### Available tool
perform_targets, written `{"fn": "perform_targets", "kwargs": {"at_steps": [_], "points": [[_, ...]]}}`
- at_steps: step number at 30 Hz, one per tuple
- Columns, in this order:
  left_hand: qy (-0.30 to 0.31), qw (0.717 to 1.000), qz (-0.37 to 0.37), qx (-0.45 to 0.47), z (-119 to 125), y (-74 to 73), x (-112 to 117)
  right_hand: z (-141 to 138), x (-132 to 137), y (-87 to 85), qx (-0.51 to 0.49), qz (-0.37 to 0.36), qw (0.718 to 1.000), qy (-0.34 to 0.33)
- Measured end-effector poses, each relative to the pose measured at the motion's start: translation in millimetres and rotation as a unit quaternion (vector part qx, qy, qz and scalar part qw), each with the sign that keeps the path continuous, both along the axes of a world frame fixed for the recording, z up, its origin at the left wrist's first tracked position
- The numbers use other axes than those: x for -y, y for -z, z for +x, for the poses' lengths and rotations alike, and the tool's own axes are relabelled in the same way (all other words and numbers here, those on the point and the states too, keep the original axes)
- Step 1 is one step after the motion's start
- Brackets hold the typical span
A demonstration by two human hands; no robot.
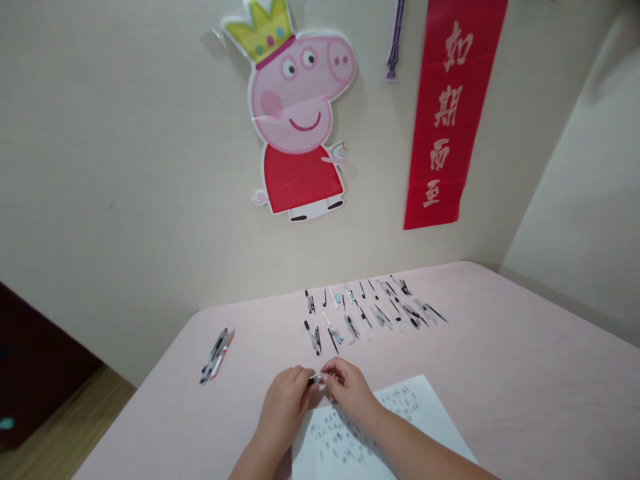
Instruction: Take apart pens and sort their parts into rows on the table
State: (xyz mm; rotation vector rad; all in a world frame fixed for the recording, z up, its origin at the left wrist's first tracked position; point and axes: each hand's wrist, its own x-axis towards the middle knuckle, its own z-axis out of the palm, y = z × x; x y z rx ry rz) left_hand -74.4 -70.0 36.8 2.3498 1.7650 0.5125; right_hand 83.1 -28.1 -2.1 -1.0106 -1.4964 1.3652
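My left hand (pixel 286 399) is closed around a pen (pixel 314 380) with a black part and a clear or silvery part. From the other side, my right hand (pixel 346 385) pinches the pen's end with thumb and fingertips. Most of the pen is hidden by the fingers, so I cannot tell whether it is whole or in parts. Both hands are just above the near edge of the pen parts, with my right wrist over a white sheet of paper (pixel 440 427) covered in handwriting.
Beyond the hands, two rows of pen parts (pixel 353 327) lie in small groups on the pink table cover (pixel 525 373). To the left is a bunch of whole pens (pixel 216 357). A wall with a pig cutout (pixel 303 177) and a red banner (pixel 450 127) stands behind the table.
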Motion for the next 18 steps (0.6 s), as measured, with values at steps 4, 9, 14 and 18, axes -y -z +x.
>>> {"fn": "perform_targets", "kwargs": {"at_steps": [4, 9, 14, 18], "points": [[-0.012, 1.000, -0.021, 0.000, 6.7, 0.1, 0.0, 0.1, 0.0, -0.9, 0.009, -0.004, 1.000, -0.002], [-0.013, 0.998, -0.064, 0.005, 7.9, -0.6, 1.5, 0.2, -0.1, 0.8, 0.021, 0.016, 1.000, -0.008], [-0.021, 0.997, -0.078, -0.007, 7.0, 0.4, 3.1, 0.9, -0.1, 3.0, 0.048, 0.049, 0.998, -0.006], [-0.015, 0.997, -0.073, 0.004, 5.6, 2.4, 3.1, 1.1, 0.7, 1.5, 0.060, 0.058, 0.996, -0.007]]}}
